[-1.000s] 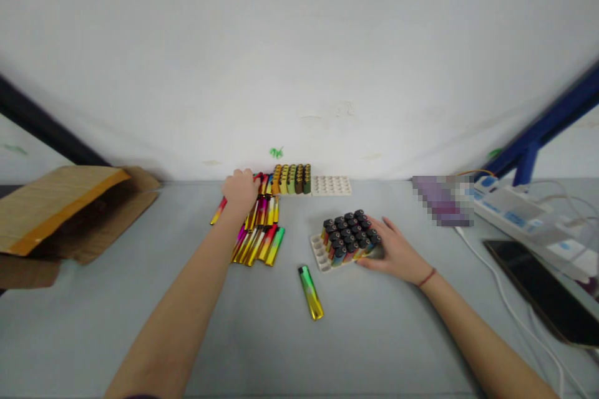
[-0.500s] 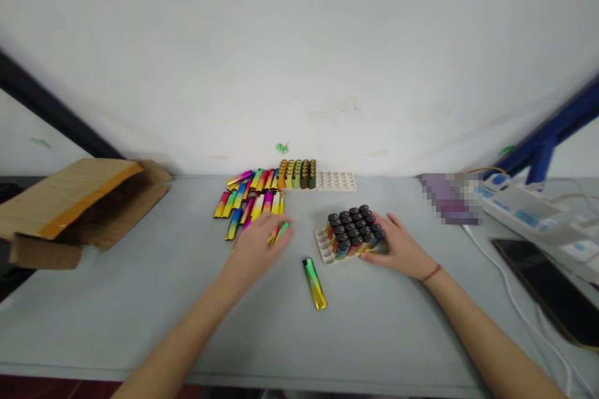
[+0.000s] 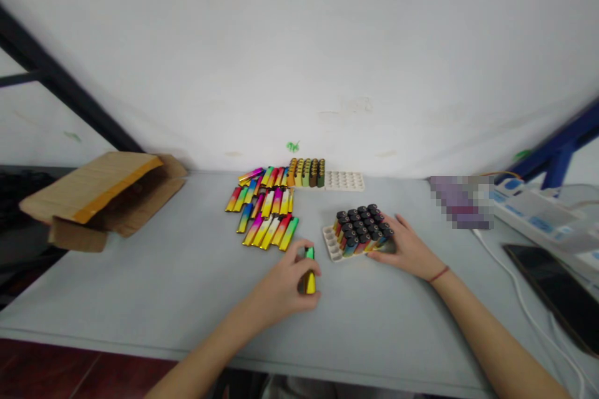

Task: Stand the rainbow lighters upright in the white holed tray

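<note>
My left hand (image 3: 297, 280) has its thumb and fingers around a green-and-yellow lighter (image 3: 310, 282) near the middle of the table. The fingers hide part of it. My right hand (image 3: 412, 248) grips the right side of a white slotted tray (image 3: 333, 248), its thumb at the front edge. Upright black-ended lighters (image 3: 359, 224) fill most of the tray, with bare slots along its left side. Left of the tray lies a loose group of shiny multicoloured lighters (image 3: 269, 232), flat on the table.
Against the wall stand another block of upright lighters (image 3: 306, 173) and a white tray with bare slots (image 3: 345, 181). An opened cardboard box (image 3: 100, 193) lies at the left. To the right are a power strip (image 3: 538, 206), a white cable (image 3: 508, 280) and a dark phone (image 3: 552, 290).
My left hand has moved from the lighter group toward me and right, onto the single green-and-yellow lighter. The green lighter it carried now lies at the group's right end. My right hand stays at the tray.
</note>
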A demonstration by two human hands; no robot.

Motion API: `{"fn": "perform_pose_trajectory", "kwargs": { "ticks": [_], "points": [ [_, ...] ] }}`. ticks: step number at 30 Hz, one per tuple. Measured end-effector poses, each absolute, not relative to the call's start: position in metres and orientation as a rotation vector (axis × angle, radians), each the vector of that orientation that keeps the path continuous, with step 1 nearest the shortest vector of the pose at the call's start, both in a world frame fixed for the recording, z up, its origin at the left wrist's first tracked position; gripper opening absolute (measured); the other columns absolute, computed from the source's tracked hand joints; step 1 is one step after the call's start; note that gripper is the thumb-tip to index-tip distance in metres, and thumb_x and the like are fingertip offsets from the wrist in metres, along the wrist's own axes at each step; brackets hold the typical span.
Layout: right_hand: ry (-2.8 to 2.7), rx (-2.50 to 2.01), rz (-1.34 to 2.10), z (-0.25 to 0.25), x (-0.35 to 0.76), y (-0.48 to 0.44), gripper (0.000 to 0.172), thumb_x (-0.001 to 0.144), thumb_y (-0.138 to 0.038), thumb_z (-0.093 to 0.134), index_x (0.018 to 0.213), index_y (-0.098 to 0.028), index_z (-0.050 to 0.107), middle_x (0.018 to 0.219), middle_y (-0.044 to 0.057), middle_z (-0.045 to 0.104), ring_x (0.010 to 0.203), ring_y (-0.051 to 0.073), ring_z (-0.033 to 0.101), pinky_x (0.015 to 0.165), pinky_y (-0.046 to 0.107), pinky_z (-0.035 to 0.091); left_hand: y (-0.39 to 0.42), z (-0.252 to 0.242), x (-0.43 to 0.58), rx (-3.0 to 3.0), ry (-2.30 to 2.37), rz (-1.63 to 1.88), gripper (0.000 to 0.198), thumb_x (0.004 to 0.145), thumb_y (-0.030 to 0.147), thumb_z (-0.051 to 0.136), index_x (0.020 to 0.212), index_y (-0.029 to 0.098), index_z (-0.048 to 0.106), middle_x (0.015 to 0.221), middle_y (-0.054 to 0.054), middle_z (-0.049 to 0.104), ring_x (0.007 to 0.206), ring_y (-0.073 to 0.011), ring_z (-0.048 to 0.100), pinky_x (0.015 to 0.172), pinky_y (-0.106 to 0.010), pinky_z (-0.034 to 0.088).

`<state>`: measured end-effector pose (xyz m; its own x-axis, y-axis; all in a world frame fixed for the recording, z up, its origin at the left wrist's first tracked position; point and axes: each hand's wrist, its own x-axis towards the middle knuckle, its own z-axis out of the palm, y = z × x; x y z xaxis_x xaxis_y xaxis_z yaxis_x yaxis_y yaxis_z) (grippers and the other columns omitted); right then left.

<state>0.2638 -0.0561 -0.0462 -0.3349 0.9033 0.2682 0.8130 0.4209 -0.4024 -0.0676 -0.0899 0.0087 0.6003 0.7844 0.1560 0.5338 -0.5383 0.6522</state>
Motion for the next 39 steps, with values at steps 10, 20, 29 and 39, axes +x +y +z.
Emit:
{"fn": "perform_pose_trajectory", "kwargs": {
  "ticks": [10, 20, 29, 39],
  "points": [
    [-2.234, -1.443, 0.264, -0.048, 0.264, -0.055, 0.083, 0.079, -0.059, 0.067, 0.147, -0.019, 0.04, 0.146, 0.022, 0.052, 0.136, 0.037, 0.049, 0.115, 0.066, 0.026, 0.027, 0.001, -0.185, 2.376, 1.625, 0.893, 0.035, 0.085, 0.043, 0.054, 0.107, 0.02, 0.07, 0.14, -0.012, 0.054, 0.125, -0.0294, 0.056, 0.105, -0.049, 0.048],
    [-2.24, -1.439, 0.263, -0.049, 0.266, -0.056, 0.083, 0.08, -0.058, 0.066, 0.147, -0.017, 0.04, 0.146, 0.022, 0.052, 0.136, 0.037, 0.049, 0.116, 0.067, 0.025, 0.014, -0.007, -0.173, 2.731, 1.703, 0.722, 0.047, 0.091, 0.052, 0.05, 0.127, 0.025, 0.067, 0.147, -0.013, 0.053, 0.135, -0.0361, 0.044, 0.111, -0.058, 0.034],
    [-2.244, -1.437, 0.264, -0.049, 0.265, -0.056, 0.082, 0.081, -0.058, 0.067, 0.146, -0.017, 0.041, 0.146, 0.023, 0.053, 0.136, 0.036, 0.049, 0.116, 0.066, 0.025, -0.034, -0.019, -0.119, 2.926, 1.377, 0.504, 0.035, 0.095, 0.043, 0.052, 0.126, 0.039, 0.067, 0.148, -0.004, 0.054, 0.141, -0.0333, 0.043, 0.119, -0.064, 0.014],
    [-2.241, -1.465, 0.278, -0.047, 0.264, -0.055, 0.083, 0.079, -0.059, 0.068, 0.146, -0.017, 0.041, 0.147, 0.022, 0.052, 0.136, 0.036, 0.049, 0.116, 0.065, 0.025, -0.035, -0.015, -0.111, 2.811, 1.696, 0.551, 0.031, 0.095, 0.032, 0.051, 0.118, 0.032, 0.071, 0.145, -0.008, 0.057, 0.141, -0.0356, 0.043, 0.111, -0.063, 0.036]
  ]
}}
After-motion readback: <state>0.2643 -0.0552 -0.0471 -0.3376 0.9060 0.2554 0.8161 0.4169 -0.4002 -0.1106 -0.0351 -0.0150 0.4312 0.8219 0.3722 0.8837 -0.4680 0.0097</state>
